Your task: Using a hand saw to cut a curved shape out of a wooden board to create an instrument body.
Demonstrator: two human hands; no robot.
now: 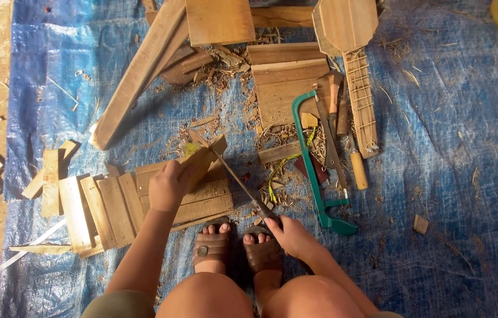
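Observation:
My left hand [169, 185] grips a small wooden piece [205, 158] and holds it tilted up above a stack of short boards [205, 203]. In my right hand [290, 234] is the handle of a long knife [231, 174]. Its blade runs up and left and rests against the top edge of the wooden piece. My two sandalled feet [237, 250] stand on the blue tarp just below the boards, between my hands.
A green hacksaw [314, 176], a wooden-handled chisel [356, 168] and other tools lie right of the knife among wood shavings. A partly built stringed-instrument neck [359, 88], planks [137, 73] and boards lie above. More short slats [90, 212] lie at the left on the blue tarp [455, 176].

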